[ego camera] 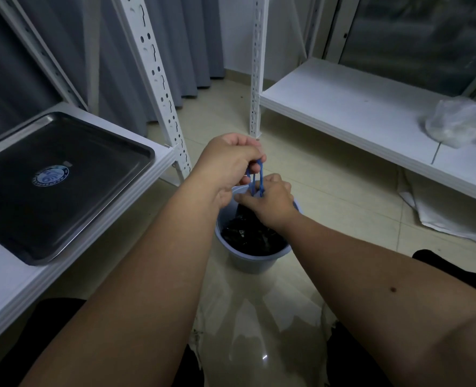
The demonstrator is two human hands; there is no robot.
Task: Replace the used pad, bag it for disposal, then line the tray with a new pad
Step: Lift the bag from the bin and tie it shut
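From the head view, both hands meet over a round pale-blue plastic bucket (255,259) on the tiled floor (342,191): the left hand (231,160) pinches the blue drawstring loops (255,177) of the black plastic bag (252,237) sitting in the bucket, pulled upward, while the right hand (270,201) grips the same strings lower down at the bag's gathered neck. The rectangular dark steel tray (63,188) lies bare on the white shelf (13,291) at left, and a crumpled clear plastic bag (454,124) rests on the white shelf at right.

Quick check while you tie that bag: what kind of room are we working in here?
Probably a storage or utility room, not a living space: white slotted-metal shelving on both sides, a bare steel tray on the left shelf, tiled floor and grey curtains behind. Both hands are tying the bag's blue drawstrings.
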